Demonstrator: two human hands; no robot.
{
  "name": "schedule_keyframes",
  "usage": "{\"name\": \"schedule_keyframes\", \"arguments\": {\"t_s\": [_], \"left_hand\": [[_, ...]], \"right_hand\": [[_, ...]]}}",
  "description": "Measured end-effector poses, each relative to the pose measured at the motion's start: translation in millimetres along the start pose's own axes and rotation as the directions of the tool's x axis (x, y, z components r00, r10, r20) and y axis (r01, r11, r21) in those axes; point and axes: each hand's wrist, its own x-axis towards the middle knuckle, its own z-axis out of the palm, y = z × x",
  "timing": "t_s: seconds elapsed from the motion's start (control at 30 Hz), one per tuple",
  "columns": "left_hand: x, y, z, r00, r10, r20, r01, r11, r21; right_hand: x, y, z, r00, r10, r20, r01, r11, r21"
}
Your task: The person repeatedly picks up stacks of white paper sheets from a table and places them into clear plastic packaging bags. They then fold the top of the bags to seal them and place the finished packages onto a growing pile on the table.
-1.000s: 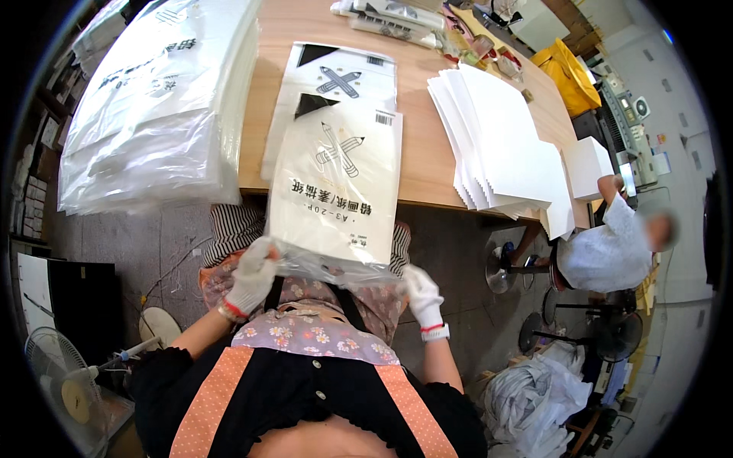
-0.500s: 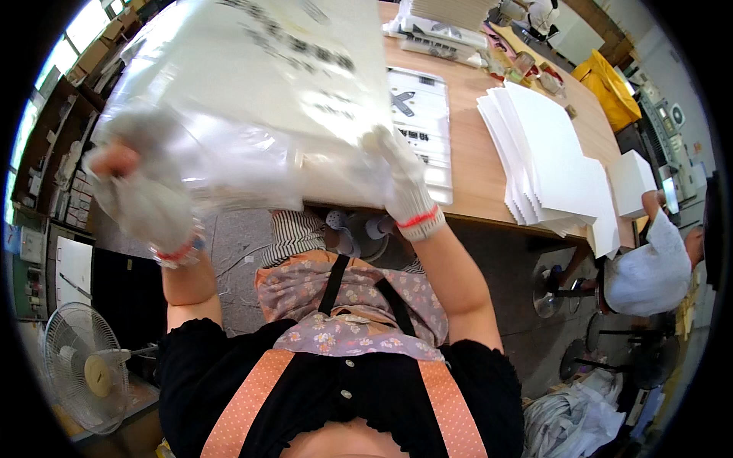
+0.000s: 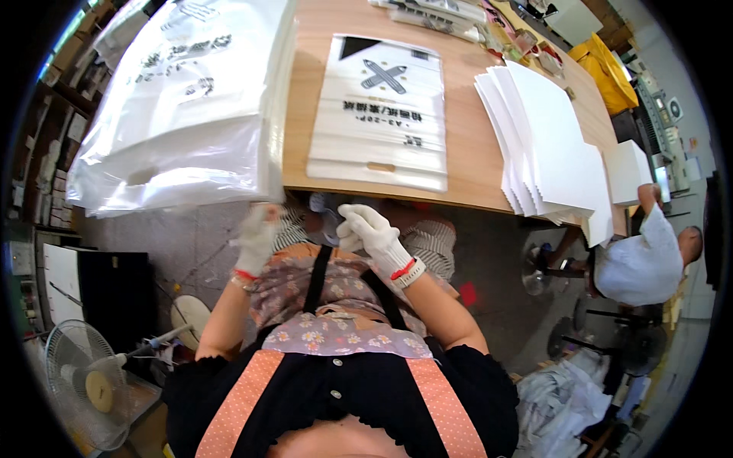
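Observation:
My left hand [image 3: 258, 237], in a white knit glove with bare fingertips, is in front of the table edge, below a stack of clear plastic bags [image 3: 183, 145]. Motion smears its fingers. My right hand [image 3: 370, 233], gloved too, is closed in front of my lap, fingers curled together; whatever may be in them is hidden. The bag stack lies at the table's left, its near end overhanging the edge. Right of it lies a single flat printed bag [image 3: 378, 114] with a crossed-pencil picture and a handle slot. Both hands are apart from the bags.
Fanned stacks of white paper [image 3: 542, 145] stand on the right of the wooden table [image 3: 466, 145]. More packs [image 3: 435, 23] and a yellow bag [image 3: 603, 72] are farther back. A person in a light shirt [image 3: 641, 259] sits at the right. A fan [image 3: 88, 382] stands at lower left.
The bag stack, raised and spread across the table before, now rests farther left, uncovering the printed bag. Both hands have come away from it and drawn back toward my body.

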Motion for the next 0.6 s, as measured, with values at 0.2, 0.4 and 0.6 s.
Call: {"name": "schedule_keyframes", "arguments": {"t_s": [0.2,0.4,0.6], "left_hand": [[103.7,105.0,125.5,0.889,0.441,0.125,-0.454,0.885,0.104],[167.7,81.5,162.4,0.837,0.248,0.488,-0.364,0.918,0.159],[190.3,101.1,145.9,0.793,0.075,0.604,-0.289,0.920,0.265]], "right_hand": [[-40.4,28.0,-61.8,0.974,0.079,-0.210,-0.116,0.979,-0.167],[-45.2,34.1,-86.9,0.962,0.055,-0.268,-0.083,0.992,-0.095],[38.3,18.7,-103.7,0.962,-0.035,-0.271,0.048,0.998,0.041]]}}
